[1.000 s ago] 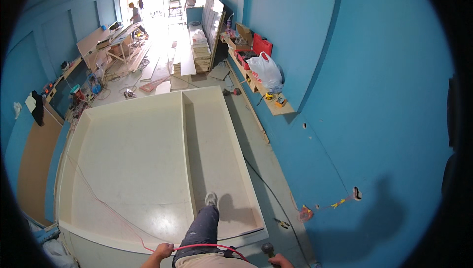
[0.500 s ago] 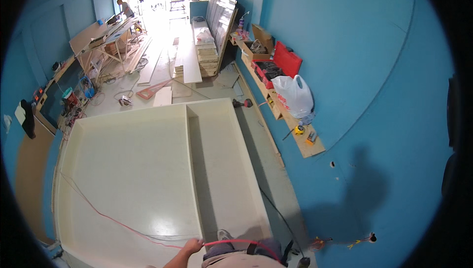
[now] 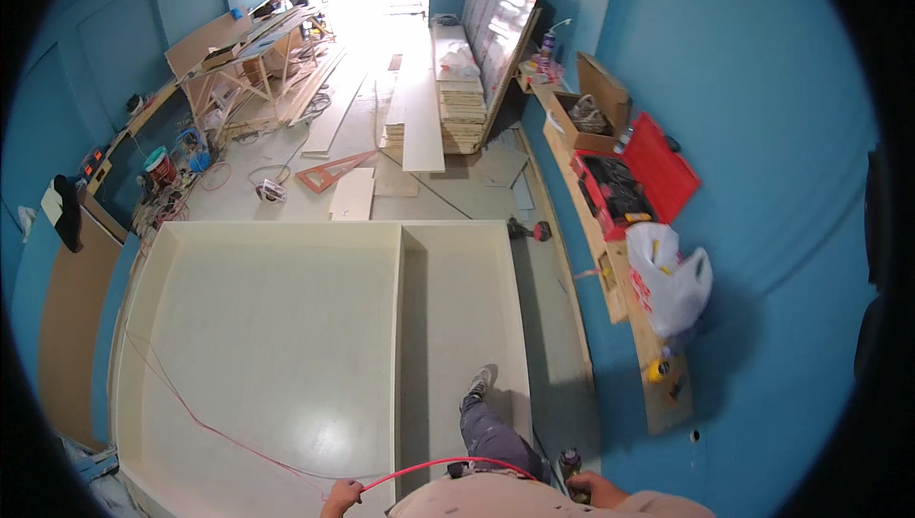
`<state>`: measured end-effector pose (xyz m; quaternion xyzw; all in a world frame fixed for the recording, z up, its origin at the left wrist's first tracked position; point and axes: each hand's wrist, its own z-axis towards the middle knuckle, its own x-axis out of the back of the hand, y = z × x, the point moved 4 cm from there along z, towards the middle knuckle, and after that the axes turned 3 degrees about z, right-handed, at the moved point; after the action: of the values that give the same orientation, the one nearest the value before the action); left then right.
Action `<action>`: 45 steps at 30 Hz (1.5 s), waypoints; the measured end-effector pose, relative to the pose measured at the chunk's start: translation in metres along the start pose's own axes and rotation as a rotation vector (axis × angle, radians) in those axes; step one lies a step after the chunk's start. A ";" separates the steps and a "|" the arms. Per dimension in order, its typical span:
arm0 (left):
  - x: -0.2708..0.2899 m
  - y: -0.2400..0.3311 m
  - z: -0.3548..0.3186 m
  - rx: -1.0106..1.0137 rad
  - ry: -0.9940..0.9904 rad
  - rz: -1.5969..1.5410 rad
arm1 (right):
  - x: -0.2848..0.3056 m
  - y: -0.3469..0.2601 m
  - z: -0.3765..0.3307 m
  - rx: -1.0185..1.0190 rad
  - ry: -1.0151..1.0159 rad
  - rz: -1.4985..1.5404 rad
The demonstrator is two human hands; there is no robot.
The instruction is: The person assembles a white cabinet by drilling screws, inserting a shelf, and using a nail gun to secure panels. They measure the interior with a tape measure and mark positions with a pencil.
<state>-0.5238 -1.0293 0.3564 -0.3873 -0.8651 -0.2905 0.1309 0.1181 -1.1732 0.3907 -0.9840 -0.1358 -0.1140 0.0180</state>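
Observation:
My left hand (image 3: 343, 494) is closed around a thin red hose (image 3: 448, 462), low in the view. The hose arcs across the front of my body toward the right, and a slack stretch trails left over the cabinet frame. On my right side, my right hand (image 3: 599, 490) grips a dark tool (image 3: 571, 466) with a rounded end; its exact kind cannot be made out. A large cream cabinet frame (image 3: 398, 327) with one long divider lies flat on the floor. My shoe (image 3: 481, 383) stands inside its narrow right-hand bay.
A wooden ledge (image 3: 658, 404) on the blue right wall carries a red tool case (image 3: 620, 196), a white plastic bag (image 3: 667, 280) and a tape measure (image 3: 658, 369). A drill (image 3: 530, 230) lies by the frame's far corner. Stacked boards (image 3: 460, 113) and two people stand farther back.
My view has shifted right and forward. My right hand has come into view on the dark tool. My foot has stepped farther into the frame's right bay; the left hand still holds the hose.

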 end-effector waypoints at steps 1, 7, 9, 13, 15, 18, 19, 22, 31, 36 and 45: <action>0.008 0.013 0.012 0.001 0.015 -0.028 | 0.023 -0.043 0.019 0.018 0.017 -0.059; 0.033 0.085 0.125 0.022 0.091 -0.239 | 0.174 -0.376 0.068 0.336 0.266 -0.221; 0.065 0.148 0.159 0.023 0.079 -0.348 | 0.223 -0.489 0.025 0.452 0.468 -0.372; 0.126 0.229 0.219 0.168 0.058 -0.636 | 0.264 -0.691 -0.091 0.756 0.168 -0.096; 0.154 0.242 0.260 0.195 -0.260 -0.120 | 0.270 -0.772 -0.130 0.863 0.182 -0.063; 0.200 0.312 0.333 0.422 -0.341 -0.787 | 0.298 -0.893 -0.162 1.034 0.286 -0.121; 0.206 0.315 0.369 0.402 -0.333 -0.764 | 0.295 -0.930 -0.180 1.068 0.313 -0.154; 0.280 0.434 0.423 0.194 -0.281 -0.549 | 0.317 -1.012 -0.210 1.028 0.399 -0.152; 0.453 0.585 0.483 -0.147 0.483 -0.891 | 0.322 -1.215 -0.244 1.162 0.170 -0.006; 0.435 0.572 0.493 0.137 0.568 -1.048 | 0.332 -1.325 -0.222 1.042 0.148 -0.027; 0.244 0.588 0.507 0.784 0.796 -1.520 | 0.287 -1.554 -0.139 1.046 -0.048 -0.471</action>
<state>-0.2484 -0.2654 0.2986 0.4802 -0.8136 -0.0971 0.3130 -0.0651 0.3885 0.5991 -0.7898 -0.3899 -0.0101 0.4734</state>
